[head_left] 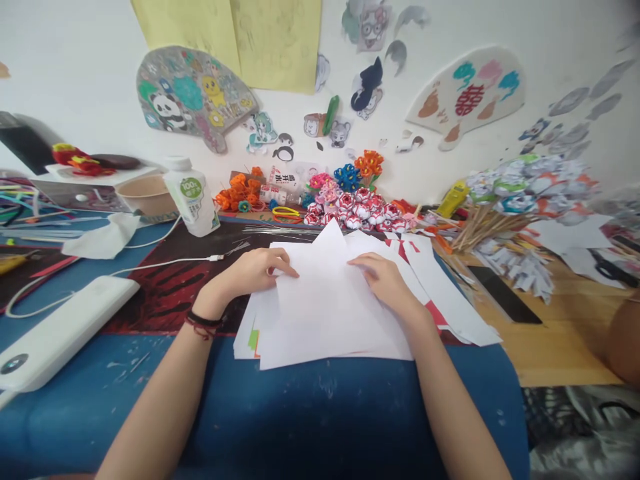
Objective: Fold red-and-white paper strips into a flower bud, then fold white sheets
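A sheet of white paper (320, 313) lies slightly raised over a loose stack of sheets, its pointed corner directed at the wall. My left hand (260, 272) pinches its left edge, thumb and index finger closed, the other fingers curled. On the opposite side, my right hand (387, 283) grips the right edge between thumb and fingers. Beneath, some sheets show green and orange patches at the lower left. Cut white paper strips with red parts (440, 287) fan out beyond my right hand.
Behind the paper are red-and-white paper flowers (367, 210) and orange flowers (240, 193). A white bottle (191, 197), a cable and a white power bank (70, 327) are at left. Stick-mounted paper flowers (525, 187) and a dark flat bar (505, 295) lie right, near another person's arm (623, 340).
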Demonstrator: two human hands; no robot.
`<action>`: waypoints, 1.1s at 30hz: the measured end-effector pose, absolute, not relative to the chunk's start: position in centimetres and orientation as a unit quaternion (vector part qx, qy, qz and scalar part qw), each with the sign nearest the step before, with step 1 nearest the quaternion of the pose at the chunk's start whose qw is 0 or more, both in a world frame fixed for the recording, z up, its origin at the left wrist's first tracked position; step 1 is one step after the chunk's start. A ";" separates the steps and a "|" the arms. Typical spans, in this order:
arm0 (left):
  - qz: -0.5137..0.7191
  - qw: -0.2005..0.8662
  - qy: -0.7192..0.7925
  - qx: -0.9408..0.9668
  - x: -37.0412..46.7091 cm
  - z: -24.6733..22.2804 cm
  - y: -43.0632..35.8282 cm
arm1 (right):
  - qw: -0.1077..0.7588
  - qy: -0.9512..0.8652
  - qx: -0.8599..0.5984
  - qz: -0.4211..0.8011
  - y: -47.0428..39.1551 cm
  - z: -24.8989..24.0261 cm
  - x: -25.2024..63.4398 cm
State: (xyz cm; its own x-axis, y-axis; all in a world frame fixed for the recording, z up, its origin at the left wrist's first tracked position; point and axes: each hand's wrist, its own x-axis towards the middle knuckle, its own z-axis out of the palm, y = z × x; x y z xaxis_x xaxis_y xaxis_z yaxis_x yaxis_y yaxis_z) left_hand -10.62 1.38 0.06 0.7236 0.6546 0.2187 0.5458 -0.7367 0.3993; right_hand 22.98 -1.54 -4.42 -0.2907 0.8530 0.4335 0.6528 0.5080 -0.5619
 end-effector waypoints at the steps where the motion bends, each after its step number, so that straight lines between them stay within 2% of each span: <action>1: 0.189 0.185 0.310 0.913 -10.7 0.3 1.4 | 0.358 -0.791 -0.476 0.143 -1.5 -4.4 22.9; 5: 0.262 0.272 0.288 0.880 -11.2 0.7 1.5 | 0.361 -0.789 -0.475 0.146 -1.6 -4.3 23.1; 12: 0.286 0.246 0.399 0.836 -12.3 -0.4 2.7 | 0.324 -0.812 -0.455 0.168 -2.0 -3.8 23.1; 18: 0.272 0.297 0.406 0.820 -13.0 -1.1 3.4 | 0.326 -0.814 -0.432 0.212 -2.0 -3.7 22.9; 24: 0.344 0.410 0.393 0.747 -12.1 -0.7 2.9 | 0.422 -0.731 -0.461 0.274 -1.9 -4.5 22.6; 28: 0.372 0.414 0.380 0.738 -11.5 0.0 2.2 | 0.461 -0.680 -0.476 0.314 -1.6 -4.4 22.7; 33: 0.362 0.427 0.342 0.755 -11.8 0.9 1.3 | 0.516 -0.593 -0.436 0.438 -1.8 -2.8 22.1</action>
State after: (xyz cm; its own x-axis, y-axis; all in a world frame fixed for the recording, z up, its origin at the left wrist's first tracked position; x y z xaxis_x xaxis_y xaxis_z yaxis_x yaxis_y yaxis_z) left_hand -11.83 1.28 0.85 0.5041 0.8254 0.2542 0.2071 -0.4013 0.8922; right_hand 22.14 -1.82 -2.83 -0.0867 0.9692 0.2306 0.0644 0.2364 -0.9695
